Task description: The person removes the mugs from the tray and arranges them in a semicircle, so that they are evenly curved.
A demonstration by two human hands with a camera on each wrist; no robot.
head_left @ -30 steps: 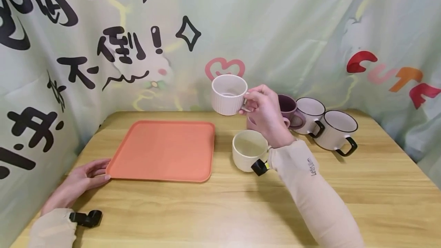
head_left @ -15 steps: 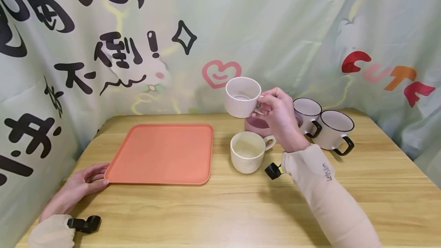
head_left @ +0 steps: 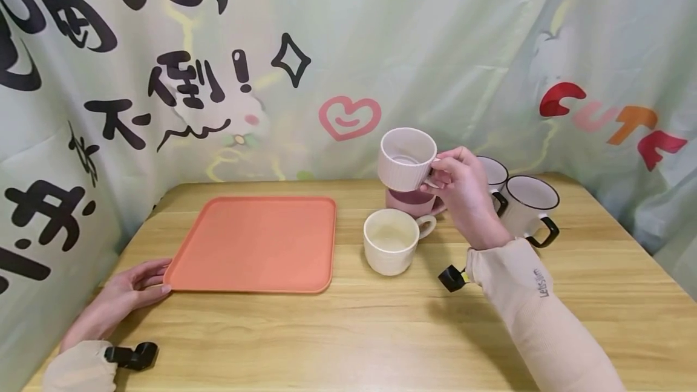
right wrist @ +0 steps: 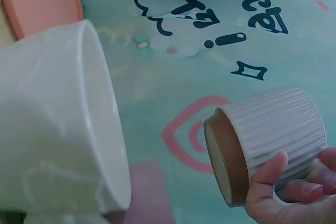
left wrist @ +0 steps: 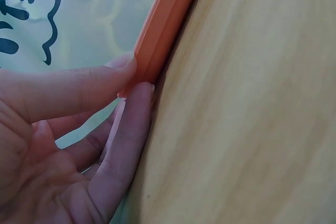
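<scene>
Ribbed mug (head_left: 406, 158) farther right, in right hand (head_left: 468, 195)

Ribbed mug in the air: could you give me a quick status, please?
Right hand grips ribbed mug by handle, aloft. Left hand touches tray corner. Pink mug directly below; cream mug nearby.

The right hand (head_left: 463, 189) was held raised with fingers curled in a pinch; the left hand (head_left: 122, 295) was laid flat, fingers extended.
</scene>
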